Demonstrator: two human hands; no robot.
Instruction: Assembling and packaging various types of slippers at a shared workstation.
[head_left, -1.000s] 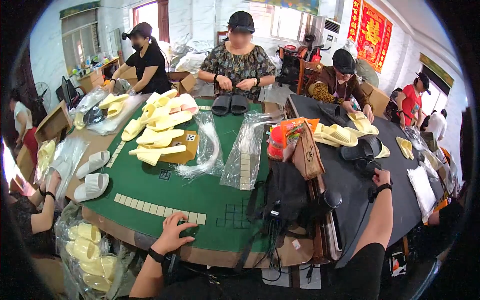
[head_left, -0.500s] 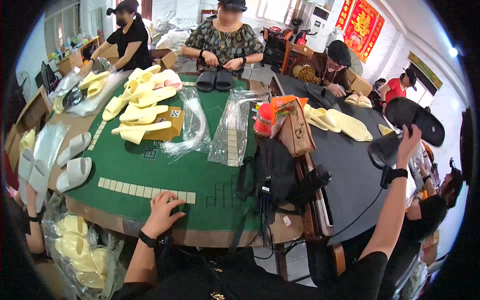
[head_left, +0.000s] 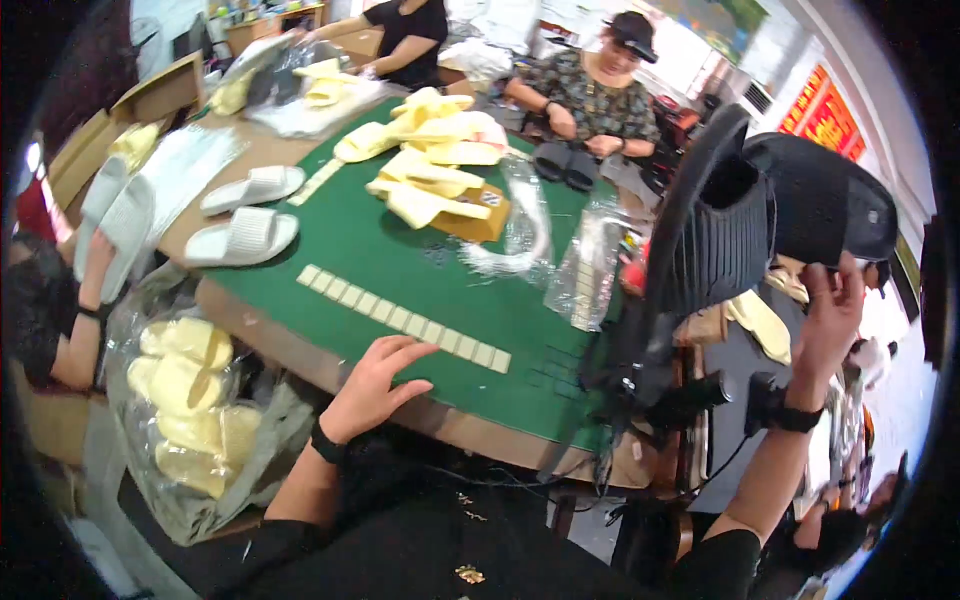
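My right hand (head_left: 830, 318) is raised at the right, its fingers closed on the edge of a pair of black slippers (head_left: 822, 195). One slipper stands sideways with its ribbed strap (head_left: 722, 240) toward me; the other is behind it to the right. Near the front edge of the green table (head_left: 390, 270) hovers my left hand (head_left: 376, 392), holding nothing, fingers apart. Just beyond it runs a row of pale tiles (head_left: 400, 318). Whether the left fingertips touch the table I cannot tell.
A heap of pale yellow slippers (head_left: 430, 150) lies on the table's far side, white ties (head_left: 525, 220) beside it. Grey slippers (head_left: 245, 238) sit at the left, above a bag of yellow slippers (head_left: 190, 400). A black backpack (head_left: 640, 365) stands right. Co-workers sit around.
My right hand has brought the black slippers closer and higher, so they look larger. The view has swung, shifting the table contents rightward. My left hand stays near the table's front edge.
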